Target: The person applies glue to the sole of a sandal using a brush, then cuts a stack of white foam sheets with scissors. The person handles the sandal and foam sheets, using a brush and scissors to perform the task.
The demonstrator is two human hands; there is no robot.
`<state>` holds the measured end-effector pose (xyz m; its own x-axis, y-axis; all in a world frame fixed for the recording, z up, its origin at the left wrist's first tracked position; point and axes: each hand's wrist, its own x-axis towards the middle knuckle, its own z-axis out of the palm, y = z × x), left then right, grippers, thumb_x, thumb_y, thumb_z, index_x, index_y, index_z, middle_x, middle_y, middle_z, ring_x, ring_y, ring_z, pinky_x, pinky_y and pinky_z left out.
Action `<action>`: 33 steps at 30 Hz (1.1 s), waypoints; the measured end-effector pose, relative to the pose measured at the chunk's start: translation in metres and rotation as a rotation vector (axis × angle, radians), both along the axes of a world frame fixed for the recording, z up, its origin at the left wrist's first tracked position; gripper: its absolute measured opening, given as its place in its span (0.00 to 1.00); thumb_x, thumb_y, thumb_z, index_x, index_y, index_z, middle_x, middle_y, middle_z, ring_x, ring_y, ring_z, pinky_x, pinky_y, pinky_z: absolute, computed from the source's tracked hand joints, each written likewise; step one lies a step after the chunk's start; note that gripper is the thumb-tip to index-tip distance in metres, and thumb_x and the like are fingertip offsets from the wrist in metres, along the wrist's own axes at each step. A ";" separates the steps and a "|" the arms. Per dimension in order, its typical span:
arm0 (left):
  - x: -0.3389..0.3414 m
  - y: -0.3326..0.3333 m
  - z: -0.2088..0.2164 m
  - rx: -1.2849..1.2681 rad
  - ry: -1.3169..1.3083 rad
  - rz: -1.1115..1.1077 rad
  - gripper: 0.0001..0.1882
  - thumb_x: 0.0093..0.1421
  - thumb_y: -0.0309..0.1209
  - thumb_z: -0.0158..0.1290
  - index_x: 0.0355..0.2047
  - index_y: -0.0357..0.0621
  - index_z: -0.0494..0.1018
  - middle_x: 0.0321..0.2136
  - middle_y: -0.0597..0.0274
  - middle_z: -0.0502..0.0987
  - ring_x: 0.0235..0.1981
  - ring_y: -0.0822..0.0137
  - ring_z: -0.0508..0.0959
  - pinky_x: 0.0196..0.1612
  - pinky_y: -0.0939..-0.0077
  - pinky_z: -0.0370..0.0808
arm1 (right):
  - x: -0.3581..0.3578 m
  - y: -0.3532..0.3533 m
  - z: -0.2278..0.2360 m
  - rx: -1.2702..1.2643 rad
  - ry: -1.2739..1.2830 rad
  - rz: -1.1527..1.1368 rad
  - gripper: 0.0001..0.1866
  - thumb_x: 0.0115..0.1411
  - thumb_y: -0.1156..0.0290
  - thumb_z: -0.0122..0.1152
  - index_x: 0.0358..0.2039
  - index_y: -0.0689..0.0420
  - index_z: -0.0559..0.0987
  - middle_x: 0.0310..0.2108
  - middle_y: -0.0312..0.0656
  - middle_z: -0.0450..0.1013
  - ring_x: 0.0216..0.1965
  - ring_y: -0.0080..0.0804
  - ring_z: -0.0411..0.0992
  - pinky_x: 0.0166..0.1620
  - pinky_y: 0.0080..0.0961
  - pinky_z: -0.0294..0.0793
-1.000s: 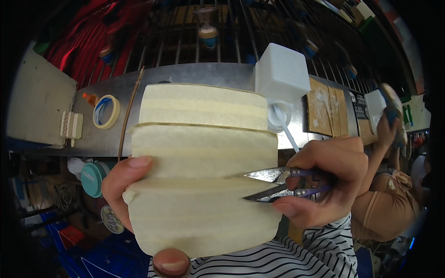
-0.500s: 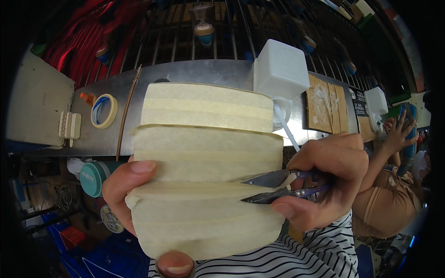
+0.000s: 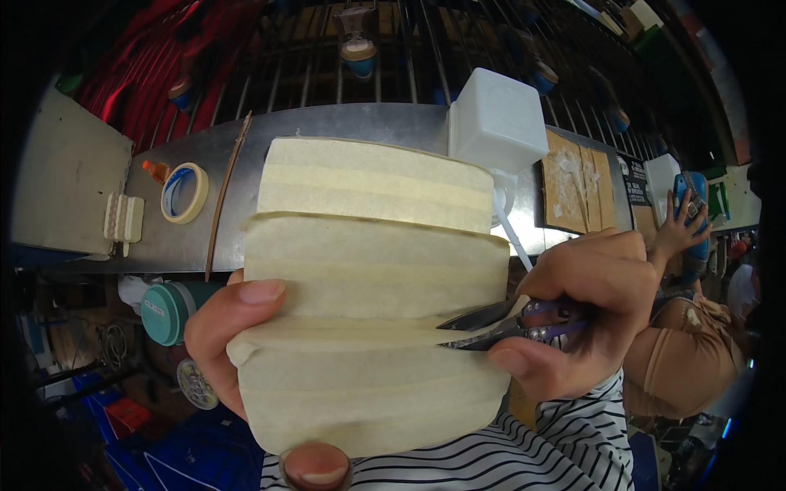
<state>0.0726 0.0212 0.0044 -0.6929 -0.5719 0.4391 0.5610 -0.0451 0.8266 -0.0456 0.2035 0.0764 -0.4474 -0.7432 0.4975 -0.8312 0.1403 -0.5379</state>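
Note:
A cream, curved piece covered in overlapping strips that look like masking tape [image 3: 377, 266] fills the middle of the view. Its strips run crosswise, and a raised fold crosses its lower half. My left hand [image 3: 237, 327] grips it at the left edge, with another fingertip showing at the bottom edge. From the right, my right hand [image 3: 594, 307] is closed around small dark-bladed snips [image 3: 483, 323] with purple handles. The blades lie a little apart along the right end of the fold, with a bit of tape material between them. My other fingers behind the piece are hidden.
Beyond the piece runs a metal bench [image 3: 319, 119], holding a tape roll [image 3: 199, 196], a thin stick [image 3: 226, 192], a white square container [image 3: 499, 119] and stained cardboard [image 3: 569, 180]. A teal canister [image 3: 164, 313] stands at lower left. At right, another person's hand [image 3: 684, 229] touches a blue object.
The snips' blades have come closer together on the fold. The taped piece and both my hands have shifted slightly to the right. The other person's hand has moved left.

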 end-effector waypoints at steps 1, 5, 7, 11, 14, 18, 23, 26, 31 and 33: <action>-0.001 -0.001 -0.001 -0.029 0.031 -0.037 0.51 0.49 0.70 0.50 0.59 0.40 0.56 0.53 0.47 0.59 0.55 0.53 0.64 0.58 0.57 0.63 | 0.000 0.000 -0.001 -0.005 0.034 -0.002 0.28 0.45 0.52 0.76 0.27 0.64 0.73 0.12 0.35 0.68 0.10 0.17 0.60 0.14 0.14 0.56; -0.010 -0.007 -0.005 -0.117 0.150 -0.188 0.52 0.48 0.70 0.50 0.59 0.40 0.56 0.53 0.48 0.58 0.55 0.53 0.63 0.59 0.57 0.62 | 0.002 0.001 -0.003 -0.011 0.114 -0.008 0.28 0.44 0.52 0.76 0.29 0.63 0.72 0.14 0.36 0.69 0.12 0.18 0.61 0.16 0.15 0.57; -0.014 -0.008 -0.005 -0.170 0.166 -0.178 0.52 0.48 0.71 0.50 0.59 0.40 0.56 0.53 0.48 0.58 0.55 0.53 0.63 0.59 0.57 0.62 | 0.002 0.002 -0.003 0.000 0.101 -0.015 0.28 0.44 0.51 0.76 0.27 0.63 0.73 0.13 0.35 0.68 0.12 0.18 0.60 0.16 0.15 0.56; -0.018 0.004 0.002 0.047 0.152 0.001 0.54 0.44 0.66 0.63 0.54 0.33 0.59 0.46 0.37 0.68 0.48 0.51 0.74 0.53 0.60 0.71 | 0.002 0.003 -0.002 0.018 0.061 -0.034 0.28 0.43 0.50 0.76 0.24 0.63 0.73 0.12 0.34 0.67 0.11 0.18 0.59 0.16 0.15 0.55; -0.016 0.018 0.012 0.146 -0.064 0.202 0.54 0.42 0.65 0.66 0.53 0.31 0.60 0.43 0.38 0.70 0.45 0.54 0.76 0.50 0.62 0.73 | 0.003 0.002 -0.001 0.031 0.028 -0.050 0.28 0.42 0.50 0.75 0.21 0.64 0.74 0.11 0.33 0.65 0.10 0.17 0.58 0.16 0.15 0.54; -0.015 0.024 0.022 0.206 -0.116 0.224 0.53 0.41 0.64 0.67 0.51 0.31 0.61 0.38 0.45 0.70 0.39 0.60 0.75 0.44 0.67 0.73 | 0.003 0.000 0.001 0.057 -0.036 -0.086 0.28 0.40 0.49 0.75 0.18 0.64 0.75 0.09 0.31 0.64 0.09 0.17 0.57 0.15 0.15 0.53; -0.016 0.029 0.020 0.228 -0.151 0.112 0.50 0.43 0.62 0.66 0.52 0.37 0.58 0.38 0.46 0.68 0.37 0.61 0.73 0.41 0.65 0.73 | 0.003 -0.003 0.005 0.082 -0.106 -0.120 0.28 0.39 0.48 0.75 0.14 0.63 0.75 0.07 0.29 0.62 0.08 0.16 0.56 0.15 0.15 0.51; -0.021 0.034 0.008 0.236 0.018 -0.100 0.49 0.48 0.65 0.58 0.60 0.55 0.48 0.49 0.30 0.62 0.43 0.44 0.76 0.43 0.45 0.80 | 0.001 -0.004 0.007 0.119 -0.081 -0.119 0.28 0.38 0.49 0.75 0.13 0.63 0.75 0.07 0.29 0.61 0.07 0.17 0.57 0.13 0.15 0.51; -0.016 0.032 0.009 0.360 -0.092 -0.061 0.47 0.48 0.65 0.58 0.58 0.53 0.51 0.47 0.32 0.64 0.42 0.46 0.76 0.44 0.49 0.79 | 0.000 -0.005 0.005 0.071 -0.100 -0.083 0.27 0.40 0.49 0.75 0.12 0.62 0.75 0.07 0.29 0.62 0.07 0.16 0.58 0.12 0.16 0.54; -0.013 0.030 0.015 0.305 -0.161 0.035 0.49 0.45 0.64 0.62 0.55 0.43 0.56 0.43 0.40 0.67 0.41 0.53 0.75 0.43 0.58 0.76 | 0.001 -0.005 0.002 0.018 -0.057 -0.108 0.28 0.42 0.48 0.74 0.12 0.62 0.74 0.07 0.29 0.62 0.07 0.16 0.58 0.12 0.16 0.54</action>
<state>0.0596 0.0511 0.0191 -0.7173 -0.6845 0.1305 0.4297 -0.2871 0.8561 -0.0443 0.1989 0.0788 -0.5527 -0.6975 0.4561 -0.7789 0.2377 -0.5803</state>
